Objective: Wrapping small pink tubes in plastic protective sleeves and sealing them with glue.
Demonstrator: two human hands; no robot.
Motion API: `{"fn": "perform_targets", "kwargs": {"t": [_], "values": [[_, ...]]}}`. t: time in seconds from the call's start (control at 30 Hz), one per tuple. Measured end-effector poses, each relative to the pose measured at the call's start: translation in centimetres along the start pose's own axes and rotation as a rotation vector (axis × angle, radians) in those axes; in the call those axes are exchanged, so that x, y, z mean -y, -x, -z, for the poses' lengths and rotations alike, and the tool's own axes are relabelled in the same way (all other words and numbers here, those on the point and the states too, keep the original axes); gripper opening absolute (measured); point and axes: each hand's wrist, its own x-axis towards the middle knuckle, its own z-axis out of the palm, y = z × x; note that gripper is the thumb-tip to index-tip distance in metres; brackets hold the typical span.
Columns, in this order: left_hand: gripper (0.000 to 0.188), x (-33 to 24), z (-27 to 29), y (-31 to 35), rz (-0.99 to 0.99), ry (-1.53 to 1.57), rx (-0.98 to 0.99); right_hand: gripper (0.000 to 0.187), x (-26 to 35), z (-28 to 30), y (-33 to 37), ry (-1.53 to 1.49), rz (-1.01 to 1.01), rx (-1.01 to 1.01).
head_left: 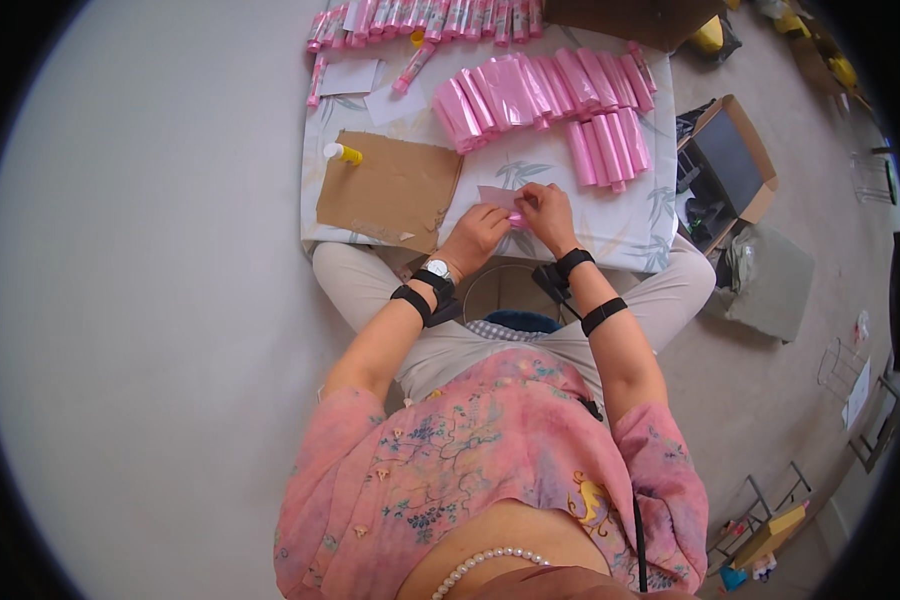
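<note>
Near the table's front edge my left hand [478, 238] and my right hand [550, 213] come close together, fingers closed. Between them is a small pink plastic roll [516, 220], mostly covered by the fingers. A pale slip of paper [496, 195] sticks out beyond the roll, with my right fingertips at its right edge. Left of my hands lies a brown cardboard sheet [385, 195]. On it rests a yellow glue stick [348, 155] with a white cap.
Pink rolls [510, 95] lie in a row behind my hands, with a smaller group [610, 150] at right. Labelled pink tubes [450, 18] line the far edge beside white paper slips [350, 77]. A cardboard box [620, 18] stands far right; an open box [725, 165] sits beyond the table.
</note>
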Motion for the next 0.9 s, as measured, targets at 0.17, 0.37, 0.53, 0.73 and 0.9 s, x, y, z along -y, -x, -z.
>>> {"fn": "perform_targets", "kwargs": {"t": [0.17,0.37,0.53,0.73,0.9], "values": [[0.021,-0.6,-0.3,0.2,0.051,-0.008,0.001,0.016,-0.3,0.1,-0.1,0.041,0.041,-0.041],[0.022,-0.5,-0.3,0.2,0.086,0.02,-0.032,0.019,0.4,0.5,-0.4,0.063,-0.059,0.056],[0.022,-0.6,-0.2,0.1,0.104,0.052,-0.046,0.033,-1.2,1.9,-0.1,-0.276,-0.132,0.004],[0.021,-0.5,-0.2,0.5,0.119,0.048,-0.052,0.044,0.6,4.2,2.6,-0.03,0.318,0.092],[0.02,-0.6,-0.5,0.6,0.119,0.042,-0.075,0.042,0.8,3.0,2.8,0.13,0.425,0.142]]}}
